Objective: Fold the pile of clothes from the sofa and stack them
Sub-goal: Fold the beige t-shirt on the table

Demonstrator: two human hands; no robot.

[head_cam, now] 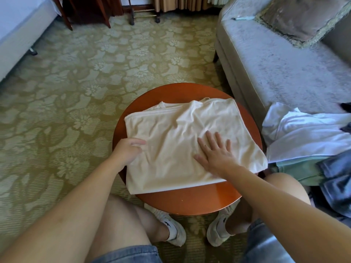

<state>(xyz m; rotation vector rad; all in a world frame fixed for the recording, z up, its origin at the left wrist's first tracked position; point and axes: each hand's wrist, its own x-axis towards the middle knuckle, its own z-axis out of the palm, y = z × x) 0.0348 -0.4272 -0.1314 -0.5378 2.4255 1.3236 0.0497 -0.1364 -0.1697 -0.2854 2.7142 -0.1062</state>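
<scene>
A cream shirt [171,135], folded into a rough rectangle, lies on the round orange-brown table [190,200] in front of me. My left hand [127,150] is at the shirt's left edge, its fingers curled around the cloth there. My right hand [214,150] lies flat on the shirt's right half, fingers straight and spread, pressing the fabric down. On the sofa's near end at the right sits the pile of clothes [307,137]: a white garment on top, a pale green one and a dark blue one beneath it.
The grey sofa [275,69] stands to the right with a fringed cushion [302,18]. A bed edge [20,29] is at far left, wooden furniture legs [68,19] at the back. Patterned green carpet [95,76] surrounds the table. My knees and white shoes are under its near rim.
</scene>
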